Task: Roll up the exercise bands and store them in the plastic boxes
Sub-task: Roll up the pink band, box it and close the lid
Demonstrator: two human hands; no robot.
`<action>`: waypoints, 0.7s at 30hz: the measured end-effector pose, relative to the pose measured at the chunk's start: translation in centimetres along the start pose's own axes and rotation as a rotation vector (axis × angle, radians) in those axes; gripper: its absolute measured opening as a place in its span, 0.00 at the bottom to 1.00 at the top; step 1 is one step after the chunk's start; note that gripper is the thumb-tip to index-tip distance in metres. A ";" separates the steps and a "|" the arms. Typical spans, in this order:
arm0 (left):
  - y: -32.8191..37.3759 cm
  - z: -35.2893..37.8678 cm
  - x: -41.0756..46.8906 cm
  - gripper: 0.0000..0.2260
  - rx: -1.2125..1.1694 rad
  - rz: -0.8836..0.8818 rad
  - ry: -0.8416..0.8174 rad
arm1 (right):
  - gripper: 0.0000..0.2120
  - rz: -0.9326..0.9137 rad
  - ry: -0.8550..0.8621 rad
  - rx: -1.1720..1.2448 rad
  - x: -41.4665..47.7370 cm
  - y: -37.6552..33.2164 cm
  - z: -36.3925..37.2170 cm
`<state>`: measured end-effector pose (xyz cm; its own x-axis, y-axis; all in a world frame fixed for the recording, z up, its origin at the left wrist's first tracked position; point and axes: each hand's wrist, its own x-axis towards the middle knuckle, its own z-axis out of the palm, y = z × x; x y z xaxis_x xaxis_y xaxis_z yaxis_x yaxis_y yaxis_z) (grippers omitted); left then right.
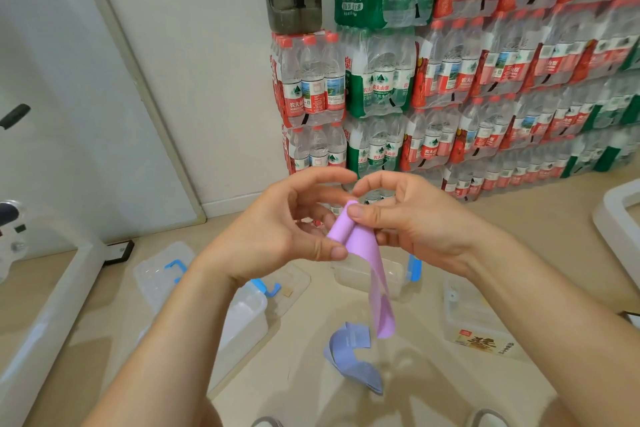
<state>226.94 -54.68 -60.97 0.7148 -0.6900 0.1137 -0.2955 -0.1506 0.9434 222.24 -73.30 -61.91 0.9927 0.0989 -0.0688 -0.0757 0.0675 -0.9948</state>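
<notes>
A lilac exercise band is partly rolled at chest height, and its loose tail hangs down toward the floor. My left hand pinches the roll from the left with thumb and fingers. My right hand presses its thumb on the top of the roll from the right. A blue-grey exercise band lies loose and curled on the floor below. Clear plastic boxes with blue latches stand on the floor: one open behind the hanging tail, one under my left forearm.
A clear lid lies at the left, and another clear box with a printed label sits at the right. Stacked packs of water bottles line the back wall. White furniture edges stand at far left and far right.
</notes>
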 end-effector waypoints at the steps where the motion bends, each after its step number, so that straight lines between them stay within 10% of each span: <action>1: -0.2 -0.1 0.0 0.29 -0.046 -0.024 0.014 | 0.16 -0.025 0.014 0.033 0.0 0.0 -0.1; 21: -0.2 1.1 1.0 0.06 -0.131 -0.128 0.411 | 0.03 -0.100 0.150 0.023 0.1 -0.1 0.3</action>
<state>227.05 -56.07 -61.42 0.9405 -0.3296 0.0828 -0.1243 -0.1069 0.9865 222.35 -73.02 -61.77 0.9981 -0.0583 0.0180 0.0233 0.0923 -0.9955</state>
